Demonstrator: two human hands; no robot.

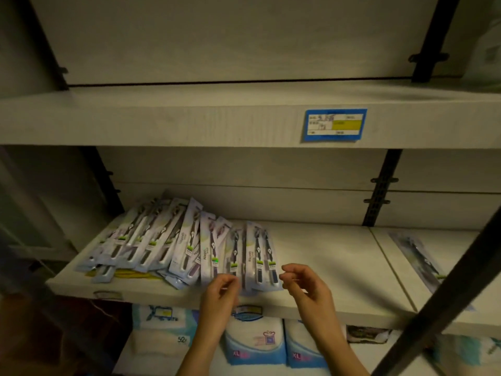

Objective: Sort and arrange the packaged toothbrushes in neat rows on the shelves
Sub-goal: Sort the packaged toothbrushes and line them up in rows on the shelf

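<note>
Several packaged toothbrushes (151, 240) lie in a loose overlapping fan on the left half of the middle shelf (325, 267), with two straighter packs (261, 253) at the fan's right end. My left hand (219, 291) is at the shelf's front edge, its curled fingertips pinching the lower end of a toothbrush package (233, 256); blur hides the exact grip. My right hand (303, 283) hovers beside the rightmost pack's lower right corner, fingers loosely curled and holding nothing. A single toothbrush package (417, 256) lies on the adjoining shelf board to the right.
The upper shelf (189, 123) carries a blue and yellow price label (334, 124). Soft white and blue packs (254, 340) fill the shelf below. A dark slanted bar (447, 294) crosses the right foreground. Black uprights (382, 191) stand at the back. Something yellow (132, 275) lies under the pile.
</note>
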